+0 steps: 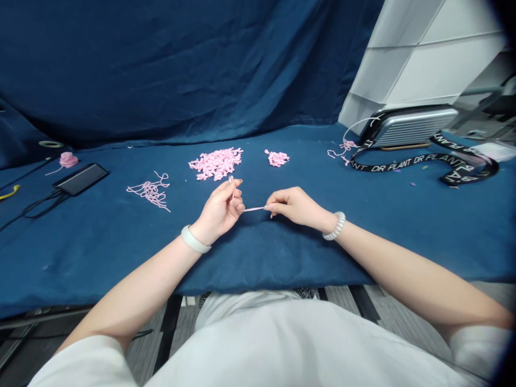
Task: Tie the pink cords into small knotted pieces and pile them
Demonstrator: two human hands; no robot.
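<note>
Nearest: your white shirt [282, 344] fills the bottom of the view, with both bare forearms reaching forward from its sleeves, and a striped grey-and-black floor [169, 333] shows past the table edge.

Grip: your left hand [220, 209] and right hand [296, 207] are both clenched in a pinch on a short pink cord [253, 209], one at each end.

Cord: it spans the small gap between your hands, just above the table, held nearly level.

Hidden: your fingers cover both cord ends, so you cannot tell whether they are knotted.

Wrists: a pale band [195, 239] circles your left wrist; a pearly coil bracelet [334, 226] circles your right.

Ahead: a heap of small knotted pink pieces [215, 164] lies just beyond your hands, with a smaller heap [277, 158] to its right.

Left side: a loose tangle of pink cord [150, 192] lies nearer, then a pink yarn ball [68, 159] and a black phone [80, 179] with a dark cable [40, 207]. A yellow object [8, 192] is cut off by the edge, too partial to identify.

Right side: a black "DR PLANT" lanyard [403, 161] curls before a ribbed silver case [407, 126].

Surface: dark blue cloth [100, 258] covers the table, wrinkled near you.

Room: a blue fabric backdrop [161, 64] hangs behind, and white panels [423, 59] stand at upper right.
</note>
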